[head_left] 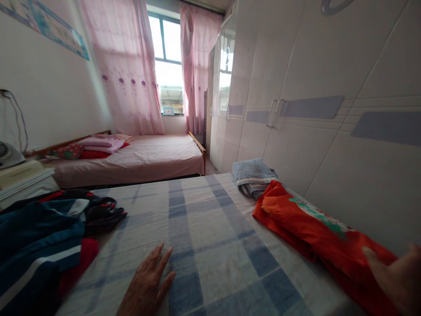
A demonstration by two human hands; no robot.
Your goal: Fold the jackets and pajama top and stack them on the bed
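Fingers stretched out, my left hand (148, 281) is over the blue-and-white checked bed sheet (210, 237) with nothing in it. At the right edge, my right hand (396, 278) is blurred, its thumb apart from the other fingers, beside the near end of an orange-red folded cloth (305, 224) with a green and white print. Whether it touches that cloth I cannot tell. A folded grey-blue garment (251, 175) lies against the far end of the orange one. On the left is a heap of clothes, with a dark teal garment (42, 237) with white stripes on top.
White wardrobe doors (289, 145) run along the right side of the bed. Beyond it stands another bed (158, 153) with folded pink bedding (103, 144). A white cabinet (29, 182) is at the left. Pink curtains (128, 66) hang at the window.
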